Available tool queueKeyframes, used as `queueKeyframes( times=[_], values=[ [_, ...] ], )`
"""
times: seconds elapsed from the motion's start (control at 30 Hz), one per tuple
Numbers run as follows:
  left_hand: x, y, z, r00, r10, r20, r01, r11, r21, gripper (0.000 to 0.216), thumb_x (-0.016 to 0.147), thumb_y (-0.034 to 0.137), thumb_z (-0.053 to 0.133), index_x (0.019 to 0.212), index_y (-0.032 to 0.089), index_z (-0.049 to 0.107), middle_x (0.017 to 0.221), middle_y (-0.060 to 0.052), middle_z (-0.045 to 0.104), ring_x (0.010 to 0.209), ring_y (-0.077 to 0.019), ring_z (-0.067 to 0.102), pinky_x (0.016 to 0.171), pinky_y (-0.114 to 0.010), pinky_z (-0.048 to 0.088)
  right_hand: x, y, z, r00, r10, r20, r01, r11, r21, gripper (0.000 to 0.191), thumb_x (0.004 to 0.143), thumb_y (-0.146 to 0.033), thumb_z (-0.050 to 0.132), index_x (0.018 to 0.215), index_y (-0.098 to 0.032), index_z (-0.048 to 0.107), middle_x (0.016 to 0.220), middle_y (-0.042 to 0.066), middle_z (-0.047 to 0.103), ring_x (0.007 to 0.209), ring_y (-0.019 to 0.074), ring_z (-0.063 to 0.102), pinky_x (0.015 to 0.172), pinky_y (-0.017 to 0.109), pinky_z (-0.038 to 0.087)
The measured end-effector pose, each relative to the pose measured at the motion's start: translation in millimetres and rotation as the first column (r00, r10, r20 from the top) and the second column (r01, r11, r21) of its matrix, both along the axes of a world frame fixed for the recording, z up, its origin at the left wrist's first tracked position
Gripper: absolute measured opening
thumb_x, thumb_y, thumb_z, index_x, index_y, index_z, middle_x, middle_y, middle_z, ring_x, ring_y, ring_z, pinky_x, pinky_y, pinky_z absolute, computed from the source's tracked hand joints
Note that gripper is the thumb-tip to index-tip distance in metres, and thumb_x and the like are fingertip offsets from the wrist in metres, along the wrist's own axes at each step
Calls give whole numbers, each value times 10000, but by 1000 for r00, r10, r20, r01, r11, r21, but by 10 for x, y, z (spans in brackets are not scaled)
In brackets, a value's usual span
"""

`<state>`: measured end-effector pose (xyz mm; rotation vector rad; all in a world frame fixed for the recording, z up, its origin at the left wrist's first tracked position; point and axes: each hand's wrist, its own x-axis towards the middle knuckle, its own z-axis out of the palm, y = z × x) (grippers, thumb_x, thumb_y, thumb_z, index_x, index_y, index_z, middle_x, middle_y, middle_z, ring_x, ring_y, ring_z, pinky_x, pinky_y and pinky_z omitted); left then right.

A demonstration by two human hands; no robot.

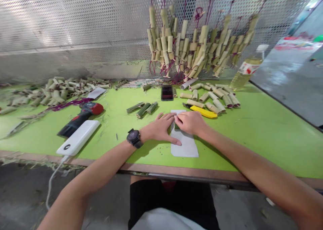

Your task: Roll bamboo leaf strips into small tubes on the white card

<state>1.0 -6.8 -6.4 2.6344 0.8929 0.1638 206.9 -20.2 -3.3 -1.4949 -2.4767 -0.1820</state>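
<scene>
A sheet of white paper (pixel 185 147) lies on the green table top near its front edge. My left hand (pixel 161 127), with a black watch on the wrist, lies spread across the paper's left side, thumb pointing right. Against its fingertips my right hand (pixel 190 121) is closed over the upper part of the paper. What sits in its curled fingers is hidden. Just beyond the right hand is a yellow utility knife (pixel 204 112) with a dark tip. Short green bamboo pieces (pixel 143 110) lie beyond my left hand.
On the left lie a cordless drill (pixel 84 117), a white power bank (pixel 79 138) with a cable, and a heap of cut bamboo (pixel 54 92). Cut bamboo tubes (pixel 213 97) and an oil bottle (pixel 248 68) stand right. Strung bamboo (pixel 186 45) hangs on perforated metal behind.
</scene>
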Motion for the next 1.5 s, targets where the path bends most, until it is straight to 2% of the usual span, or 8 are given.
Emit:
queueKeyframes(
  times=[0.13, 0.33, 0.53, 0.73, 0.9, 1.07, 1.27, 1.5],
  values=[
    [-1, 3, -10, 1000, 10, -16, -10, 1000, -9, 1302, 717, 993, 577, 1674, 173, 251, 1724, -161, 250, 1587, -421, 223, 1305, -581, 79, 82, 86, 16, 991, -131, 27, 131, 991, 21, 517, 1043, -316, 374, 799, -142, 795, 812, 123, 773, 656, 191, 604, 572, 335, 252],
    [6, 6, 15, 1000, -22, 0, 22, 1000, -1, 1152, 734, 975, 594, 1580, 206, 450, 1700, -147, 313, 1573, -418, 258, 1304, -588, 102, -78, -58, 13, 995, 93, 37, -93, 996, 4, 531, 1061, -295, 333, 881, -137, 807, 853, 121, 789, 688, 182, 632, 589, 325, 296],
    [-2, 7, -4, 1000, -7, 1, 7, 1000, -9, 1277, 733, 973, 596, 1663, 161, 271, 1722, -166, 251, 1578, -418, 242, 1302, -593, 87, 39, 51, 42, 990, -121, 71, 119, 992, 28, 552, 1054, -327, 352, 818, -125, 809, 786, 131, 772, 642, 193, 622, 553, 331, 254],
    [-4, 19, -10, 999, -24, 31, 24, 1000, -3, 1128, 727, 951, 638, 1551, 196, 484, 1694, -167, 317, 1563, -420, 272, 1294, -578, 142, -83, -75, 55, 997, 70, 35, -69, 997, -41, 533, 1069, -300, 348, 860, -141, 812, 825, 103, 790, 665, 171, 637, 581, 308, 290],
    [-10, 25, -41, 998, -15, 57, 15, 1000, 0, 1241, 725, 958, 629, 1632, 160, 343, 1698, -183, 301, 1552, -445, 281, 1290, -599, 120, -51, -29, 88, 987, -124, 105, 127, 992, -24, 552, 1066, -346, 367, 830, -124, 814, 856, 135, 798, 683, 199, 650, 579, 326, 273],
    [-3, 32, -34, 998, -39, 43, 39, 999, 2, 1094, 723, 947, 650, 1515, 201, 533, 1686, -176, 328, 1559, -439, 273, 1286, -591, 147, -130, -102, 78, 997, 56, 50, -53, 997, -54, 535, 1076, -303, 343, 896, -147, 822, 852, 102, 799, 688, 177, 649, 599, 308, 308],
    [-3, 18, -33, 998, -15, 58, 15, 1000, 3, 1238, 718, 953, 644, 1621, 155, 364, 1682, -193, 330, 1549, -431, 294, 1285, -597, 147, -41, -48, 84, 988, -111, 111, 113, 993, -16, 570, 1068, -355, 351, 830, -135, 820, 834, 124, 794, 685, 200, 654, 581, 325, 290],
    [-4, 21, -27, 998, -35, 47, 35, 999, -1, 1096, 718, 944, 660, 1512, 199, 539, 1688, -175, 325, 1563, -439, 266, 1290, -586, 147, -104, -108, 54, 998, 45, 53, -42, 998, -54, 570, 1077, -343, 327, 866, -155, 823, 833, 104, 795, 709, 191, 666, 589, 315, 304]
  ],
)
